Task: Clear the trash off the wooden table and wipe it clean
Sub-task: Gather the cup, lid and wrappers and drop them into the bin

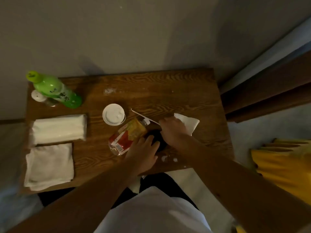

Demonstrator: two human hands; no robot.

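- Where the two hands meet at mid-bench, the right hand point(171, 130) closes its grip on a white paper scrap point(189, 122).
- The left hand point(144, 152) lies with fingers extended on a dark object point(157, 137), possibly a bag.
- A fallen plastic bottle point(127, 137) lies just beside it.
- A white lid point(114, 114), tissue pack point(58, 129), folded cloth point(49, 166) and green bottle point(53, 89) occupy the wooden bench point(168, 91).

We can't identify the dark object point(157, 140) under both hands; they cover most of it. Right hand point(171, 130) hides part of the white paper point(188, 122). Green bottle point(55, 90) label is too blurred to read.
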